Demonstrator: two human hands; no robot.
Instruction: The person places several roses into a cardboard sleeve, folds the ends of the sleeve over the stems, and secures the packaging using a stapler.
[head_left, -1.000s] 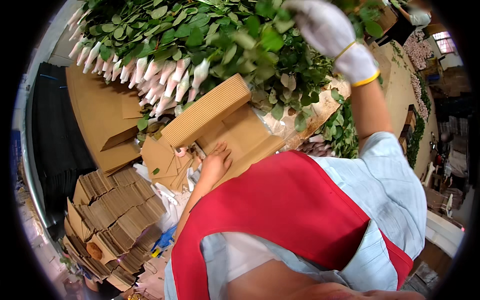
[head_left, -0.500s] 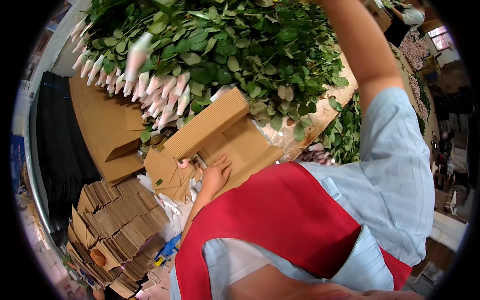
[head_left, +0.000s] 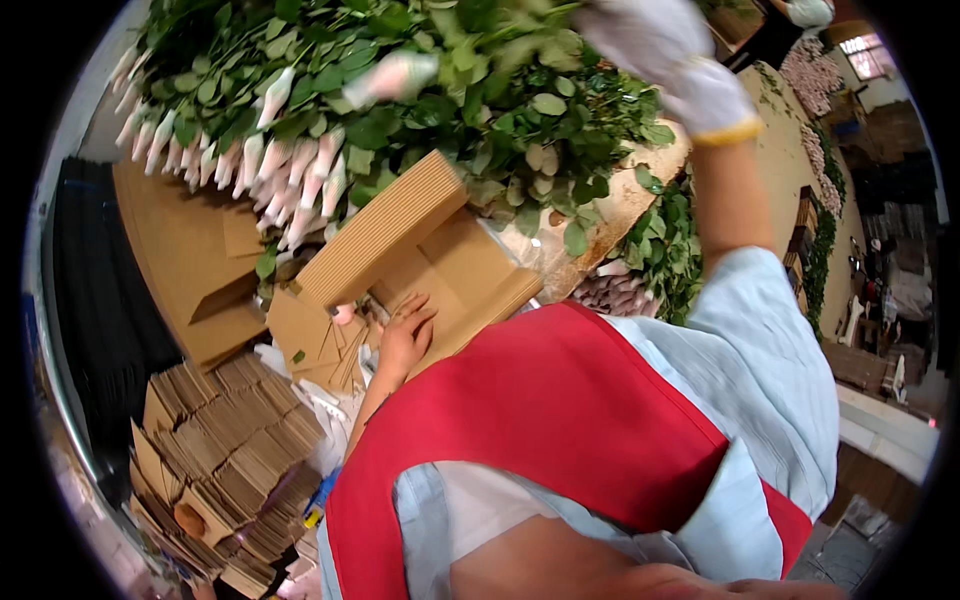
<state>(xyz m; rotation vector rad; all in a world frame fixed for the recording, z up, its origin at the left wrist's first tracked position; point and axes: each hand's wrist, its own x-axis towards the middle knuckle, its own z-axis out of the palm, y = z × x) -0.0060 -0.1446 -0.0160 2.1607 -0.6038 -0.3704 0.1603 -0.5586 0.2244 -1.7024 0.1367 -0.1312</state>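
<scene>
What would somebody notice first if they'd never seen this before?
Probably the bright red apron in the middle. Farther up spreads a big heap of green leaves, with pale wrapped buds along its lower left. The right hand, blurry in a white glove, is at the top.

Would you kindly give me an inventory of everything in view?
Leafy stems: many, green, top
Sleeved flower heads: many, whitish-pink, upper left
Corrugated wrapper: one, tan, centre
Cardboard sheets: several, brown, left
Small cardboard pieces: several, tan, beside wrapper
Cardboard stacks: several, brown, lower left
Black stack: one, far left
Second flower bunch: one, green and pinkish, right of centre
Window: one, pale, upper right
Distant clutter: too small to count, right
Apron: one, red, lower centre
Shirt: one, light blue, right of apron
Left hand: one, bare, on wrapper
Right hand: one, white-gloved, blurred, top
</scene>
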